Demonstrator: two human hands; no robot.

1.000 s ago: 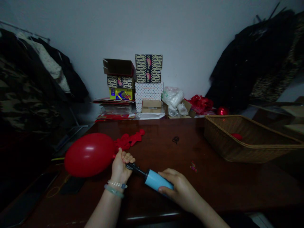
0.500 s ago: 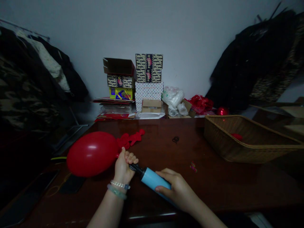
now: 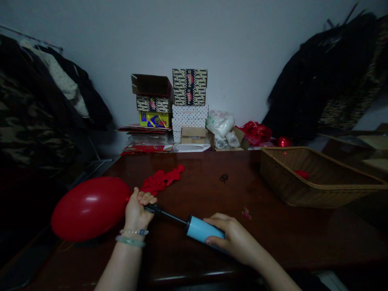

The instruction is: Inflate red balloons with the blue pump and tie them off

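- my left hand (image 3: 137, 210) is a tight fist around the neck of the shiny red inflated latex balloon (image 3: 90, 208), pinching it onto the black pump nozzle (image 3: 154, 208), which is the way to keep the seal snug
- right hand (image 3: 233, 236) is wrapped firmly around the sky-blue cylindrical plastic hand pump (image 3: 201, 229)
- that balloon sits left of the pump
- limp red latex balloons (image 3: 160, 180) lie heaped up-left of the pump
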